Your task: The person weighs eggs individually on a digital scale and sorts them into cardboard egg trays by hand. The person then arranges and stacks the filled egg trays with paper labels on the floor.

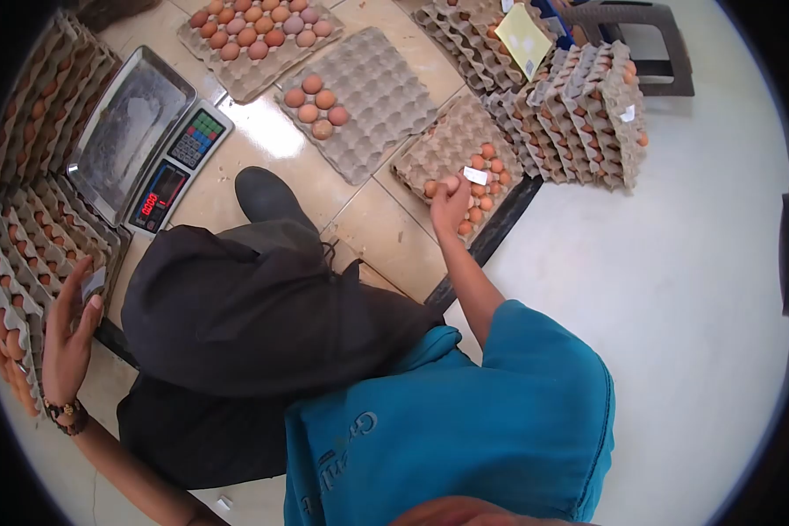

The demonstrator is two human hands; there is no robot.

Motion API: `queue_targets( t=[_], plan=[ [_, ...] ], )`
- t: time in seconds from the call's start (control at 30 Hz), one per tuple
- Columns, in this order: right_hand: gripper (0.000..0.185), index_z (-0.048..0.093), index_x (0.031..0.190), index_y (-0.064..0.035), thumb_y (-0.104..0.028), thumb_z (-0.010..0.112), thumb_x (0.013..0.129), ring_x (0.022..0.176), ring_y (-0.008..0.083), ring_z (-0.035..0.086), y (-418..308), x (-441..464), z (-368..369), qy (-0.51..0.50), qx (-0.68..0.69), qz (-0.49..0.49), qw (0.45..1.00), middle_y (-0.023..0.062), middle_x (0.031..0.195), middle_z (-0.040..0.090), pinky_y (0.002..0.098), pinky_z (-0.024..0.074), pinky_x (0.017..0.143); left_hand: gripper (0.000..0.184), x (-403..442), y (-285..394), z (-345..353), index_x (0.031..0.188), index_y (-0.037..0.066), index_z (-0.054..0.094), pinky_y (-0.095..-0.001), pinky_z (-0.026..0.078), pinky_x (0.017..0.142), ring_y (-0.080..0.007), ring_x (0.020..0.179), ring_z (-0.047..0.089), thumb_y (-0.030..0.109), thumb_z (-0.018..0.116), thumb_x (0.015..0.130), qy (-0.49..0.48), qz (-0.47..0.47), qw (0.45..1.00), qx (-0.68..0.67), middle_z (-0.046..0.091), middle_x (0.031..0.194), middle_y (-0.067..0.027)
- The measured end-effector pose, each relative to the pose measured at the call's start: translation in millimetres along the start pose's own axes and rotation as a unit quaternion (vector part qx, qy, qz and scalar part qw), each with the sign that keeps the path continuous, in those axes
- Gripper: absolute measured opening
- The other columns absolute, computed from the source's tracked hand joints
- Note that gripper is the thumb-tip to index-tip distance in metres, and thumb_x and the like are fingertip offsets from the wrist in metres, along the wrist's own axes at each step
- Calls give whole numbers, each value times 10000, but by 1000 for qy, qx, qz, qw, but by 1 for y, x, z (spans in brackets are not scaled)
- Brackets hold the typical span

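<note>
My right hand (450,206) reaches over a grey egg tray (438,145) on the floor, its fingers curled around a brown egg (430,188). Brown eggs (475,213) fill the near side of that tray, and a small white paper label (475,175) lies by my fingertips. On the far left, my left hand (68,340) is open with its fingers spread, wearing beaded bracelets at the wrist. It is beside a stack of filled egg trays (39,230), close to a white label (94,282); whether it touches the stack I cannot tell.
A digital scale (162,145) with a metal pan and lit red display stands at the left. Ahead lie a tray with several eggs (359,105) and a fuller tray (259,35). Stacked trays (579,114) and a yellow card (524,41) are at upper right. My boot (272,197) rests between them.
</note>
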State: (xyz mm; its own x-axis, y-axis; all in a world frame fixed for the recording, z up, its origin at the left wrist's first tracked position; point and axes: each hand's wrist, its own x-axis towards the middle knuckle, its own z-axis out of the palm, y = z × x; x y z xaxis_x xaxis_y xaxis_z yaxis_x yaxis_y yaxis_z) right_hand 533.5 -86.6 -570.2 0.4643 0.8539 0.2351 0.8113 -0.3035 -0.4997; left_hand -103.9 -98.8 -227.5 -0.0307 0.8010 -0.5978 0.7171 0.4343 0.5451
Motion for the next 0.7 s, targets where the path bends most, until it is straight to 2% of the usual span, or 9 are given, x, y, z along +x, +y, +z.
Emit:
queue_targets(
  t=[0.07,0.17,0.2,0.3,0.4,0.47,0.53,0.63,0.7],
  plan=[
    [396,601,1247,9,-206,587,914,1052,361,609,-6,9,-15,-17,-23,23,999,247,1186,613,489,462,931,500,2,3,-1,1507,58,461,-325,418,1089,-180,1315,520,177,581,1037,-11,4,1000,5,547,1464,-108],
    [287,674,1127,-21,-184,623,896,1123,371,573,-17,24,-12,-95,-25,86,991,210,1203,620,477,452,954,498,1,-4,0,1497,39,463,-325,411,1092,-186,1297,536,171,586,1033,3,4,1000,-18,566,1443,-110],
    [204,703,1015,-41,-154,662,850,1084,359,583,-26,25,-1,11,-74,-23,997,175,1155,637,465,462,925,497,1,-7,0,1493,32,464,-326,407,1095,-189,1292,540,170,588,1031,12,6,999,-30,572,1436,-111],
    [219,693,1009,-45,-138,687,811,1050,348,590,-89,53,35,21,42,-108,993,166,1082,642,460,466,914,497,0,-1,2,1478,15,471,-331,401,1100,-194,1283,547,173,600,1024,31,8,999,-23,581,1424,-120],
    [252,695,1019,-46,-156,705,793,981,333,618,-170,88,104,-76,185,-129,971,133,982,654,452,481,887,497,1,11,0,1469,19,482,-350,397,1112,-217,1298,548,178,608,1015,23,-6,1000,-14,588,1419,-138],
    [271,702,1013,-51,-193,726,784,957,335,635,-230,107,152,-139,186,-167,958,125,989,672,459,496,867,503,0,15,-2,1468,25,484,-358,397,1114,-231,1301,551,184,613,1009,19,-12,1000,-2,596,1407,-149],
    [271,710,988,-68,-238,750,782,982,346,644,-287,115,195,-188,162,-193,949,142,1026,679,463,507,863,509,0,17,-3,1466,31,489,-365,397,1114,-249,1302,555,191,620,1001,22,-20,999,12,606,1390,-162],
    [236,728,925,-78,-266,760,787,1024,341,649,-347,114,246,-159,79,-275,945,154,1022,681,462,524,858,519,2,20,-3,1459,34,498,-372,400,1110,-271,1297,559,207,633,988,17,-14,1000,17,617,1364,-179],
    [225,743,899,-85,-277,767,785,1027,344,658,-370,112,255,-218,0,-259,941,159,1008,688,469,537,849,522,1,16,-3,1451,31,504,-381,406,1103,-298,1300,561,220,638,983,22,-12,999,21,611,1377,-190]
  ],
)
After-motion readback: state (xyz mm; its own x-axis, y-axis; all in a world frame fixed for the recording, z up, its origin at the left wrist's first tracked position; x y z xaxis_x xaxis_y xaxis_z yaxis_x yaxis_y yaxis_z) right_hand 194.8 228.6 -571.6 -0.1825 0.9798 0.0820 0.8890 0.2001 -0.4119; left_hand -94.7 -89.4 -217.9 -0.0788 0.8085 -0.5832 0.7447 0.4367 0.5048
